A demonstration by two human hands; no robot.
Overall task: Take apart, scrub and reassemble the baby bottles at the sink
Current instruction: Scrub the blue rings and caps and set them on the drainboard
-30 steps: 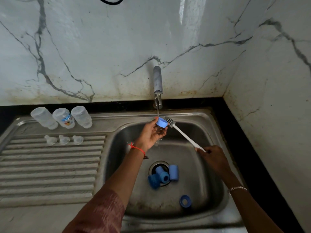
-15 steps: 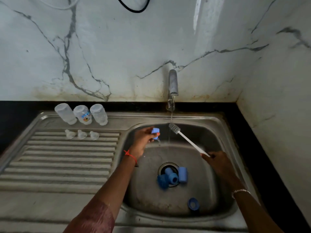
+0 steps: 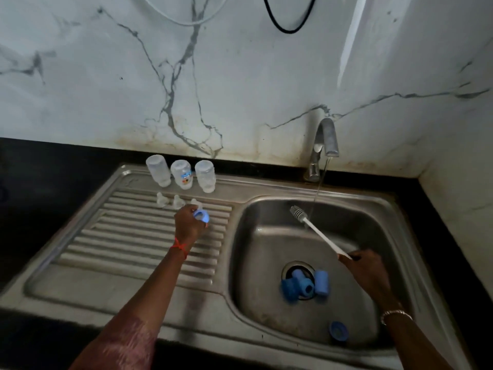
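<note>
blue round screw ring (image 3: pixel 201 215) pinched in curled left hand (image 3: pixel 188 222) over ribbed steel drainboard (image 3: pixel 120 236), 9 o'clock of basin (image 3: pixel 266 263). thin white brush (image 3: pixel 322 237) gripped in right hand (image 3: pixel 366 265), bristles beside water stream (image 3: pixel 318 188) at 12. three clear bottles (image 3: pixel 181 174) rowed at 11, blue caps (image 3: pixel 304 285) on drain (image 3: pixel 286 268).

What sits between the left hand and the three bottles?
Head view: a row of three clear teats on the drainboard, just beyond the left hand holding a blue ring.
</note>
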